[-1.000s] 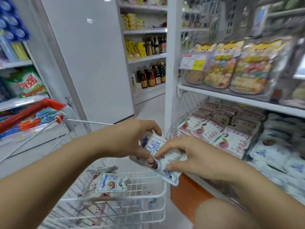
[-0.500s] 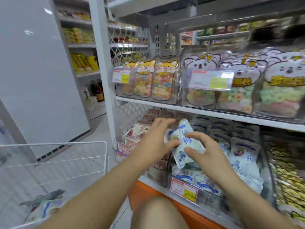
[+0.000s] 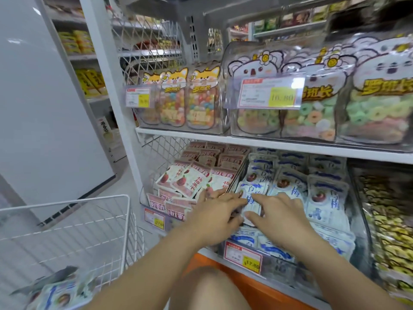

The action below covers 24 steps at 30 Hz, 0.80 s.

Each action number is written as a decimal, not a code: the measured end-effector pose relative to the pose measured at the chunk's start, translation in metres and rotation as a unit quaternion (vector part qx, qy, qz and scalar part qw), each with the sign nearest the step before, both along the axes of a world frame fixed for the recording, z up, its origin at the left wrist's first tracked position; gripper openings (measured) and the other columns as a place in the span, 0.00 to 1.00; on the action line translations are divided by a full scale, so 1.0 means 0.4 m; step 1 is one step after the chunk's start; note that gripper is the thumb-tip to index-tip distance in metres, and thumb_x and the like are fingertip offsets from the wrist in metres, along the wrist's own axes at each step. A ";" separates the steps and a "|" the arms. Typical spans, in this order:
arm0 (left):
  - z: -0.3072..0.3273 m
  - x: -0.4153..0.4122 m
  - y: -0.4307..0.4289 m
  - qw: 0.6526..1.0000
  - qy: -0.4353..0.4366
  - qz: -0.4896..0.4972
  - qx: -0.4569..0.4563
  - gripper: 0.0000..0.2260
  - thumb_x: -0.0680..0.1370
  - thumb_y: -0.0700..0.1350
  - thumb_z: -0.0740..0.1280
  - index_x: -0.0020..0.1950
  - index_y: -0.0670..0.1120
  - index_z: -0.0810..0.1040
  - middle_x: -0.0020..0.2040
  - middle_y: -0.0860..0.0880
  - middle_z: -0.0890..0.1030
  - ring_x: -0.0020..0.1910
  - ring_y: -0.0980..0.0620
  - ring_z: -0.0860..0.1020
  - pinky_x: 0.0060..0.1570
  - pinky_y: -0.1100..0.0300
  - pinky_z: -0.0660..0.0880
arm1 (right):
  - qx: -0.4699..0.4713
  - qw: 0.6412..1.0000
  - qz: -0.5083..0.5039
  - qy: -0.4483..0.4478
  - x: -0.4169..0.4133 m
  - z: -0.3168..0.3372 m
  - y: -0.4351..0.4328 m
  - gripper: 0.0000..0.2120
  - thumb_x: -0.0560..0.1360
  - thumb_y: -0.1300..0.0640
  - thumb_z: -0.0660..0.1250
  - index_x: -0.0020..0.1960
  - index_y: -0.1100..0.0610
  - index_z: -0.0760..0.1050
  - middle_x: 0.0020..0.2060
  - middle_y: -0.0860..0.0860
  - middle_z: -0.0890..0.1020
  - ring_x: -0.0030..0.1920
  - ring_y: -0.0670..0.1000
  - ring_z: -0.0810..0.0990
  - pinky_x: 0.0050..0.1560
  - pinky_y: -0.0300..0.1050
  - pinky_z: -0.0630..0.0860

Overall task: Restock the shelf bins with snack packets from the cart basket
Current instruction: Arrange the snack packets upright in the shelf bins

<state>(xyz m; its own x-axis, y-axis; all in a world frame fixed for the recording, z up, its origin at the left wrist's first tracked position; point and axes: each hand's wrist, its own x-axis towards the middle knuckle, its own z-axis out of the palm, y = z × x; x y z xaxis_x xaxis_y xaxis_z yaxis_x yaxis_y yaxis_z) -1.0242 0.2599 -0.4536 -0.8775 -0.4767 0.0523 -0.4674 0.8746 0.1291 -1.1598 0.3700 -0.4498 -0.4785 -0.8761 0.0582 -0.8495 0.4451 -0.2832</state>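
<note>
A blue-and-white snack packet lies at the front left of the shelf bin holding several matching packets. My left hand holds its left edge, fingers reaching across it. My right hand holds it from the right, with the index finger on top and the thumb at its lower edge. At the lower left stands the white wire cart basket, with more blue-and-white packets in its bottom.
A bin of red-and-white packets sits just left of the blue one, and a bin of yellow-patterned bags to the right. Clear boxes of candy bags fill the shelf above. A price tag hangs at the bin front. My knee is below.
Both hands carried the packet from above the cart basket to the right and lowered it into the blue-and-white bin. The view swung right toward the shelf.
</note>
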 end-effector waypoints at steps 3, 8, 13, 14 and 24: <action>-0.017 0.007 0.010 1.000 -0.021 -0.008 -0.019 0.26 0.81 0.62 0.57 0.78 0.60 0.58 0.80 0.58 0.54 0.80 0.49 0.48 0.75 0.38 0.42 | 0.004 1.000 0.017 -0.013 -0.015 -0.007 0.003 0.25 0.80 0.40 0.59 0.76 0.42 0.64 0.54 0.44 0.80 0.64 0.51 0.68 0.64 0.53 0.63; -0.046 0.012 -0.004 0.997 -0.033 -0.019 -0.067 0.28 0.80 0.62 0.59 0.78 0.63 0.53 0.80 0.59 0.50 0.80 0.49 0.45 0.75 0.37 0.43 | 0.011 0.998 0.048 0.050 -0.036 -0.014 -0.004 0.32 0.78 0.39 0.62 0.78 0.40 0.53 0.74 0.50 0.58 0.74 0.54 0.55 0.72 0.55 0.55; -0.029 0.001 -0.016 0.995 -0.065 -0.016 -0.076 0.33 0.78 0.62 0.61 0.79 0.62 0.50 0.81 0.59 0.48 0.80 0.49 0.43 0.76 0.39 0.38 | 0.121 0.983 0.135 0.008 -0.055 -0.026 -0.020 0.33 0.83 0.43 0.53 0.80 0.45 0.37 0.79 0.46 0.35 0.79 0.49 0.35 0.77 0.59 0.37; -0.024 0.001 -0.020 0.994 -0.071 -0.017 -0.081 0.34 0.77 0.63 0.62 0.79 0.62 0.51 0.81 0.59 0.48 0.80 0.49 0.43 0.76 0.39 0.37 | 0.132 0.982 0.138 0.008 -0.058 -0.027 -0.018 0.33 0.83 0.42 0.52 0.80 0.44 0.36 0.78 0.45 0.34 0.79 0.49 0.35 0.77 0.60 0.36; -0.027 -0.002 -0.031 0.989 -0.068 -0.030 -0.129 0.34 0.75 0.66 0.63 0.78 0.58 0.56 0.80 0.55 0.54 0.80 0.46 0.49 0.75 0.37 0.39 | 0.140 0.982 0.124 0.001 -0.056 -0.036 -0.019 0.32 0.82 0.36 0.46 0.79 0.42 0.36 0.78 0.42 0.33 0.79 0.47 0.35 0.76 0.61 0.34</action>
<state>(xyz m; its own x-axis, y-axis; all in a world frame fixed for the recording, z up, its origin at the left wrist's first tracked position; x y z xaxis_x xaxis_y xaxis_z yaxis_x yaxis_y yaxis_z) -1.0251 0.2475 -0.4645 -0.9110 -0.4099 0.0452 -0.4116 0.8969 -0.1617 -1.1824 0.3623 -0.4644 -0.2487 -0.9475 -0.2010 -0.9420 0.2849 -0.1772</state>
